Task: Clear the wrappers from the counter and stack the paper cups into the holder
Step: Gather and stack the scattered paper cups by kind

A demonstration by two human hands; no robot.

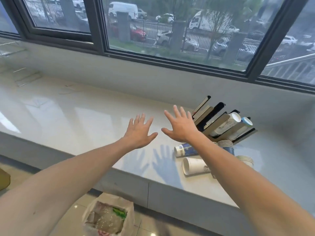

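Observation:
My left hand (139, 132) and my right hand (181, 126) hover side by side above the white counter (76, 120), palms down, fingers spread, holding nothing. To the right stands a black slotted cup holder (219, 120) with a stack of white cups (225, 124) and a blue-rimmed stack (246, 121) lying in its channels. In front of it a blue-patterned cup stack (185, 149) and a white cup (194, 166) lie on their sides. Two upright stacks, ribbed cups (225, 145) and pale cups (245, 160), stand behind my right forearm, partly hidden.
A plastic bag (109, 217) holding crumpled wrappers sits on the tiled floor below the counter's front edge. A wide window with a dark frame (170, 60) runs along the wall behind the counter. Faint clear items lie at the counter's far left (25, 79).

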